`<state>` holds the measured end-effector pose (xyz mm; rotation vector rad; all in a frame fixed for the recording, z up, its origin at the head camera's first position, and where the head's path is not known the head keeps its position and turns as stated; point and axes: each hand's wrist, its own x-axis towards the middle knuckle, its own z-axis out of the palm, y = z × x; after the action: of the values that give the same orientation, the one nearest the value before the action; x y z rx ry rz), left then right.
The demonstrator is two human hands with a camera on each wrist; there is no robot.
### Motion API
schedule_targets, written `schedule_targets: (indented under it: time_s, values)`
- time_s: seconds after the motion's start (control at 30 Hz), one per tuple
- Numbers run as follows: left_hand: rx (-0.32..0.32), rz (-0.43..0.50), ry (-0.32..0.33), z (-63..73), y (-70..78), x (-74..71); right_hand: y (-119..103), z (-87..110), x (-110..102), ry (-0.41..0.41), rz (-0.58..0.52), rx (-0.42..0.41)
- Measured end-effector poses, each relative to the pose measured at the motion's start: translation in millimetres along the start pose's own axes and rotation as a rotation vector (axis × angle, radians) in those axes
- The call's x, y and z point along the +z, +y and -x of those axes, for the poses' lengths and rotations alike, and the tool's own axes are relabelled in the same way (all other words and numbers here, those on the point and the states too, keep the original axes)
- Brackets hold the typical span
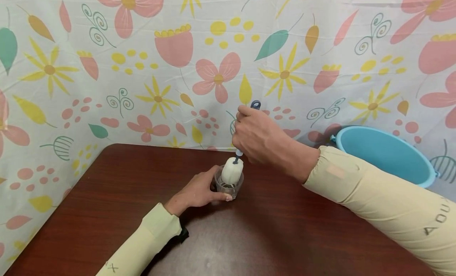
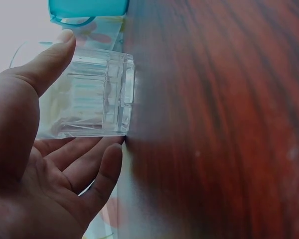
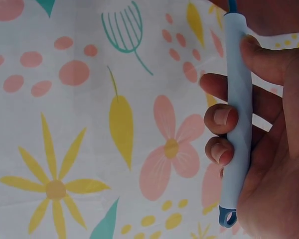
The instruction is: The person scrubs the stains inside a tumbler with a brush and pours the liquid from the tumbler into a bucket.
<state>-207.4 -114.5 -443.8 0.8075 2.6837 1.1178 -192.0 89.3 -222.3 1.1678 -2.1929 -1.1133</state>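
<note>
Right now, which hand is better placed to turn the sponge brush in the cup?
Probably the right hand: it grips the brush handle, and the white sponge head sits partly inside the clear cup, which the left hand holds.

Brush (image 1: 232, 171) in glass (image 1: 228, 192), bucket (image 1: 386, 157) right

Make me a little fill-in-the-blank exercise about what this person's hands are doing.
1. The hand at the clear cup is the person's ____ one.
2. The other hand grips a brush, and the brush head, partly inside the cup, is ____.
3. In the head view, a bucket appears to the ____ of the cup.
4. In colour, that bucket is ____.

Missing words: left; white; right; blue.
</note>
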Motion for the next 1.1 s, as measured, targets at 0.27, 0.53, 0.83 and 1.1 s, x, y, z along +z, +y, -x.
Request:
schedule_targets:
  time_s: [0.27, 0.53, 0.83, 1.1]
  values:
    - [0.01, -0.013, 0.015, 0.5, 1.2, 0.5, -1.0, 1.1, -1.8, -0.017, 0.022, -0.015]
    - [0.015, 0.014, 0.029, 0.8, 0.0, 2.1, -2.5, 1.6, -4.0, -0.026, 0.042, -0.013]
    - [0.029, 0.041, 0.045, 0.2, -1.7, 3.6, -3.7, 0.7, -6.4, -0.009, 0.05, -0.03]
    - [0.017, 0.024, 0.065, -1.4, 2.4, 4.2, -3.0, 2.1, -7.1, 0.008, 0.06, -0.03]
